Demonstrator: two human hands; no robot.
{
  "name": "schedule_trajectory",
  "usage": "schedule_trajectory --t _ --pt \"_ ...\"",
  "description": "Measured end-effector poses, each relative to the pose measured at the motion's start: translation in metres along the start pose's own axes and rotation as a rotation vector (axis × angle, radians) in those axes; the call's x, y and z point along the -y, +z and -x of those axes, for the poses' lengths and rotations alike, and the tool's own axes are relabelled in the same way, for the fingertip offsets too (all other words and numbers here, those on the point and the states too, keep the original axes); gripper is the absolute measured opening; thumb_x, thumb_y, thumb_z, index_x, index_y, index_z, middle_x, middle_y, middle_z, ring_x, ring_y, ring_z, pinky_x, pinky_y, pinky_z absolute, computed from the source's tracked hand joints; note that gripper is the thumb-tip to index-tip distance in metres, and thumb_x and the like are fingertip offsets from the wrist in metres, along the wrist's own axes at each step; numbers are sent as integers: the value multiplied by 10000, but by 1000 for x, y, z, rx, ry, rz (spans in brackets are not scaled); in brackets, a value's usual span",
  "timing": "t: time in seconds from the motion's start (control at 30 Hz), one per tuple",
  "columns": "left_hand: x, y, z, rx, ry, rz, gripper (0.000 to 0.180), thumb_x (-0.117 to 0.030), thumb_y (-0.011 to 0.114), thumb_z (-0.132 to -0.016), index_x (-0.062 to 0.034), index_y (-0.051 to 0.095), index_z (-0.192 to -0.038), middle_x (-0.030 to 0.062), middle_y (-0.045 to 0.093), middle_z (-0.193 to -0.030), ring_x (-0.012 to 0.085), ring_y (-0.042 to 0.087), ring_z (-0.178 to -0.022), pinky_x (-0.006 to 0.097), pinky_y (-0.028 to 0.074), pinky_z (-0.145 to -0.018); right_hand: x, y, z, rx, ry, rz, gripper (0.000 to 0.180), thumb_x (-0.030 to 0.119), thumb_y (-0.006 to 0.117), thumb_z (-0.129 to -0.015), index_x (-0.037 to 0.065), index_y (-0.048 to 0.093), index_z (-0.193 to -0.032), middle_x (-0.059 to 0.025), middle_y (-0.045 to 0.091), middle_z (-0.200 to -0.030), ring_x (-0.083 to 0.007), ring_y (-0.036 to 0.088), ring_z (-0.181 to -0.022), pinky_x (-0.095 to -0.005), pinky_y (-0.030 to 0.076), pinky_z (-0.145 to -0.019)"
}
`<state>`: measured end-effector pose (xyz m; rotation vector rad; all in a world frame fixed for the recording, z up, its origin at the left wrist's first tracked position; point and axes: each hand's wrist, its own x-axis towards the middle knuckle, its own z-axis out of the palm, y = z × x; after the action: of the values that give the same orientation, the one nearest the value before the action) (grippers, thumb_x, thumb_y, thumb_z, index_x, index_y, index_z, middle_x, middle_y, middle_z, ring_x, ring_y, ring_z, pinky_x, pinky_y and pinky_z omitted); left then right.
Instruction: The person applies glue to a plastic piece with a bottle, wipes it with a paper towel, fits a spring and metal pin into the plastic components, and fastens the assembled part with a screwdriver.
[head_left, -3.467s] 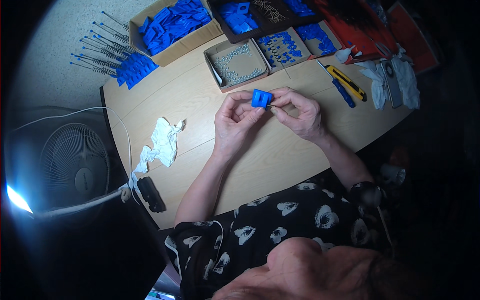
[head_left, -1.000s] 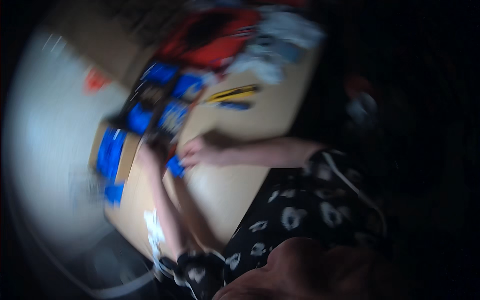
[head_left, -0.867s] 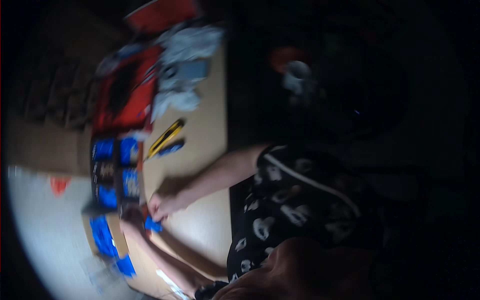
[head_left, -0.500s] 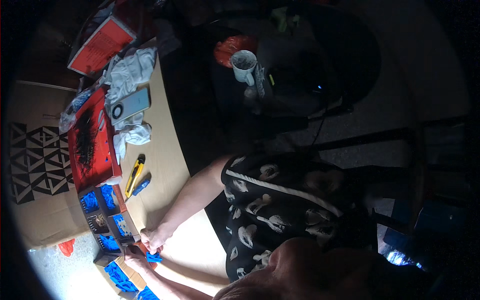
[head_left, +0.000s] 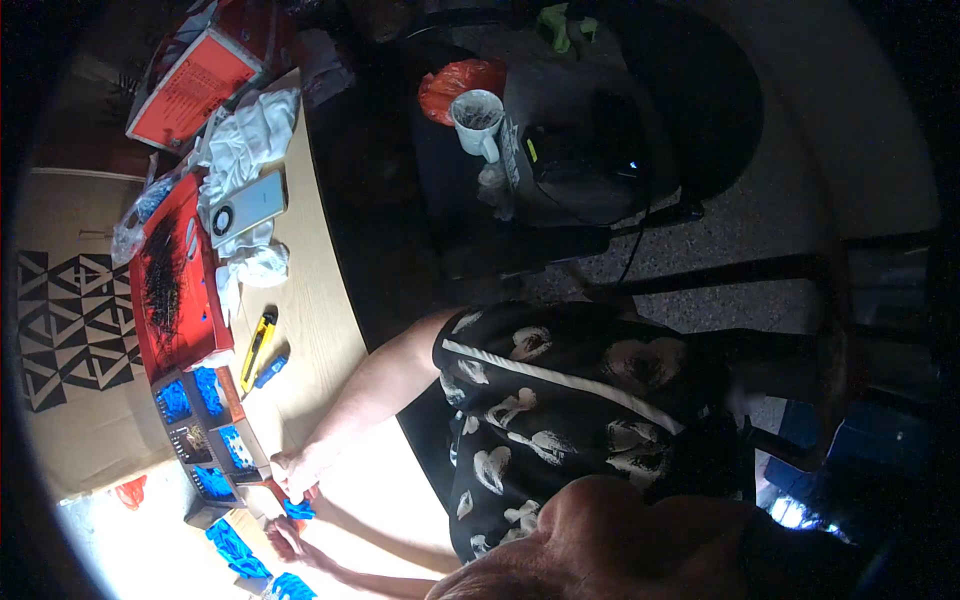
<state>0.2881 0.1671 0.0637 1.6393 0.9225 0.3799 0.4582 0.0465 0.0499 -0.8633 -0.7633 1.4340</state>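
Note:
At the lower left, my right hand [head_left: 293,473] is closed, its fingertips bent down onto a small patch of blue pieces [head_left: 298,509]. Whether one of those pieces is pinched in the fingers is too small to tell. Just below it, my left hand [head_left: 284,540] hovers with its fingers curled together; whatever they hold does not show. Beside both hands lies a compartmented cardboard box [head_left: 222,440] with blue small parts in several compartments and tan ones in another. More blue parts [head_left: 236,550] lie in a box by my left hand.
A yellow utility knife [head_left: 258,348] and a blue tool [head_left: 271,371] lie on the wooden table [head_left: 315,300]. Beyond are a red tray [head_left: 180,280] of black thin pieces, a phone [head_left: 247,208] and white cloths [head_left: 250,130]. A white mug [head_left: 477,120] stands further off.
My left hand has drawn away from the box's edge, toward the lower right. My right hand stays over the blue pieces. The whole view has shifted slightly.

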Motion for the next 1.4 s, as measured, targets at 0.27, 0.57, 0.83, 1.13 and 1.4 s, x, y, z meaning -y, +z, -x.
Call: schedule_trajectory --t 0.27,0.57,0.83,1.13,1.4 --pt "48 -39 69 -355 112 531 384 -136 550 -966 33 477 -1303 153 535 -1327 197 571 -1128 369 463 -939 -22 46 -87 381 139 -110 217 172 682 -876 5 669 -1013 -112 690 -902 -176 686 -826 -300 561 -744" --pt "81 -71 141 -1140 317 276 124 -73 674 -922 1 699 -1018 41 693 -949 96 640 -867 245 525 -779 -98 124 -146 657 415 -50 210 165 632 -923 37 587 -1083 -55 657 -989 -141 648 -915 -300 511 -880" --pt "48 -69 144 -1208 473 -112 96 22 700 -841 9 708 -935 105 694 -952 162 690 -810 275 595 -665 -87 127 -143 671 312 -13 186 150 629 -943 10 580 -1054 -77 663 -1008 -152 657 -924 -318 532 -874" --pt "55 -71 143 -1303 444 -231 120 44 720 -807 3 715 -920 109 685 -965 170 700 -756 272 600 -630 -88 138 -132 610 167 147 157 124 620 -950 -1 580 -1035 -82 673 -939 -130 656 -851 -270 536 -790" --pt "61 -74 144 -1282 396 -211 135 45 719 -807 -6 722 -933 109 693 -950 175 694 -764 283 567 -659 -88 143 -133 570 188 157 160 119 618 -947 -6 581 -1040 -88 675 -934 -131 659 -845 -259 541 -770"
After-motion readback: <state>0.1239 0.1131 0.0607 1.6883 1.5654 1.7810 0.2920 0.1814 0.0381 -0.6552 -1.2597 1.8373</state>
